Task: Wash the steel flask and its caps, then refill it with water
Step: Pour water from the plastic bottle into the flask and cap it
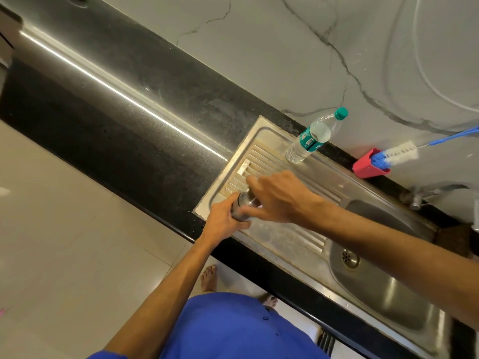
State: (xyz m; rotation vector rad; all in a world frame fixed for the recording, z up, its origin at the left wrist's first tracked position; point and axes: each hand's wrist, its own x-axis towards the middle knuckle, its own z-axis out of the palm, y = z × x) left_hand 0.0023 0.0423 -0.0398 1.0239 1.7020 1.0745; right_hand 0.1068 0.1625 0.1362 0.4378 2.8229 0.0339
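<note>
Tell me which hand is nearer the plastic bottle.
Right. The right hand sits over the flask top, just below the bottle; the left hand grips the flask body, farther from it.

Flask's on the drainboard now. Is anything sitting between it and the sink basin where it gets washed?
Nothing visible does. The steel flask, gripped by the left hand with the right hand on top, has only bare ribbed drainboard toward the sink basin. The plastic water bottle stands off to the back.
</note>
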